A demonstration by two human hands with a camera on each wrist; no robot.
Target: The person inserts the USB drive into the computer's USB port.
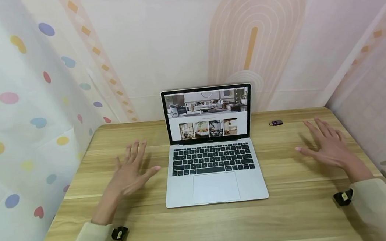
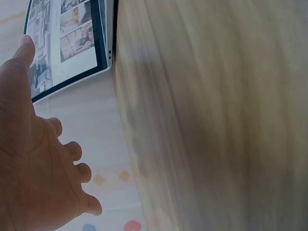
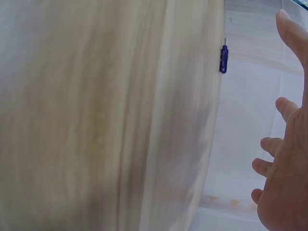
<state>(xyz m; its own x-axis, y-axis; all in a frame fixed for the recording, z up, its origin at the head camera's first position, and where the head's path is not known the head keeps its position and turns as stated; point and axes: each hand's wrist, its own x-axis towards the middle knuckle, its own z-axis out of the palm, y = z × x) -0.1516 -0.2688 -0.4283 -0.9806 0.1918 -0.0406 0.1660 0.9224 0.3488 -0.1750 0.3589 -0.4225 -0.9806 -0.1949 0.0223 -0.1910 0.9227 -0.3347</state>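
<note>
An open silver laptop (image 1: 216, 187) stands in the middle of the table, its lit screen showing a page of room pictures. To its left my left hand (image 1: 130, 176) hovers over the wood with fingers spread, holding nothing; its thumb points toward the keyboard side. My right hand (image 1: 330, 149) is spread in the same way at the right, also holding nothing. Beyond its fingertips, to the left, lies a small purple USB flash drive (image 1: 276, 122) with a metal plug. In the right wrist view the flash drive (image 3: 224, 58) shows near the table's far edge.
The wooden table (image 1: 213, 230) reaches back to a patterned curtain (image 1: 175, 44) close behind the laptop. Another curtain (image 1: 20, 120) with coloured dots hangs along the left side. Each wrist carries a dark strap, the left strap (image 1: 120, 233) and the right strap (image 1: 343, 198).
</note>
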